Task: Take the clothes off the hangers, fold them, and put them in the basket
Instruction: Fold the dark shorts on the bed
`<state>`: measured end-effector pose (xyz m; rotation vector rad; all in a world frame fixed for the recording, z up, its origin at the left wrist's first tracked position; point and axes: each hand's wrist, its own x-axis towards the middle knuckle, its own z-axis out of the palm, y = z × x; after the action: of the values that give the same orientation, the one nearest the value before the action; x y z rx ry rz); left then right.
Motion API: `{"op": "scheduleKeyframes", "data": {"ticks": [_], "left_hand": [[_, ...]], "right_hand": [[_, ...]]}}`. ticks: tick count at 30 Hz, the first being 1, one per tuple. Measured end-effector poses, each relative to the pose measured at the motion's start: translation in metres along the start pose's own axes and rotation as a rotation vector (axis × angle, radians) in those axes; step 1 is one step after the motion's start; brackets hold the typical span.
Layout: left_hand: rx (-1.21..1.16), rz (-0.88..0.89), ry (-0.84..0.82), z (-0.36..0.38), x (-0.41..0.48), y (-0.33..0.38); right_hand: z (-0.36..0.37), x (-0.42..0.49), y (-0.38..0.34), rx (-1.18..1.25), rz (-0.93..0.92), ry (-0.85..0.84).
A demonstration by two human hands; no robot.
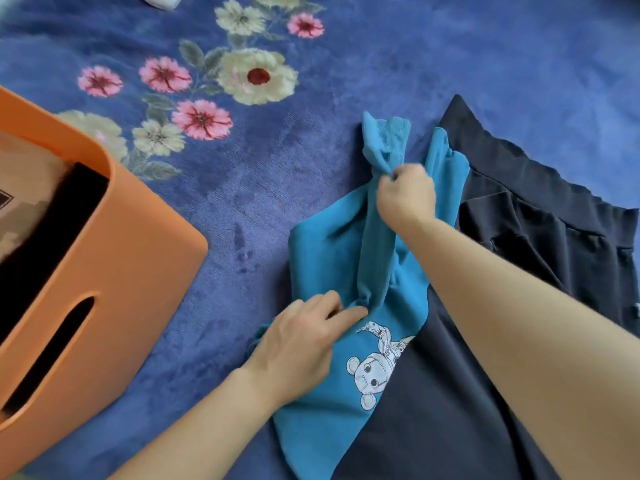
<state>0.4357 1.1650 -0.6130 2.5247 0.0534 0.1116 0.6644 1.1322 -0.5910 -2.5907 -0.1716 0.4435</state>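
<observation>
Two hands work on one garment, as I see it from the head camera. Nearest me, my left hand [304, 337] presses down on the teal sweatshirt [332, 258], fingers curled loosely over a bunched fold just above its printed bear [372, 375]; I can't tell whether it truly pinches the cloth. Further out, my right hand [407, 195] is closed tight around the sweatshirt's sleeve, lifting it so the ribbed cuff [384, 136] sticks up past the knuckles. The sweatshirt lies partly on the blue floral blanket [242, 202] and partly over a dark navy garment [519, 244] spread flat to the right. At left sits the orange basket [114, 271], apart from the sweatshirt, with a black folded item [59, 220] and something tan inside
</observation>
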Motion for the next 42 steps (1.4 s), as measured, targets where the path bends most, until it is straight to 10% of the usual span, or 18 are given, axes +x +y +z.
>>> {"op": "scheduleKeyframes", "data": {"ticks": [8,12,17,24,29,36,42], "left_hand": [[-0.126,-0.283,0.363,-0.007,0.000,0.012],[-0.024,-0.206,0.105,0.015,-0.015,0.023],[0.091,-0.158,-0.256,0.035,-0.045,0.020],[0.046,-0.190,-0.344,0.026,-0.031,0.029],[0.149,-0.162,-0.394,0.038,-0.027,0.042],[-0.020,-0.706,0.098,0.051,-0.021,0.051],[-0.266,-1.086,0.124,0.055,-0.038,0.058]], "right_hand": [[-0.115,0.025,0.063,1.342,0.033,0.382],[-0.135,0.002,0.162,1.468,0.299,0.202],[-0.113,-0.019,0.211,1.268,0.697,0.023],[-0.157,0.010,0.222,1.129,0.352,0.379],[-0.154,0.009,0.277,0.684,0.623,0.271],[-0.138,-0.080,0.302,0.194,0.295,0.291],[-0.127,-0.213,0.355,0.159,0.505,0.392]]}}
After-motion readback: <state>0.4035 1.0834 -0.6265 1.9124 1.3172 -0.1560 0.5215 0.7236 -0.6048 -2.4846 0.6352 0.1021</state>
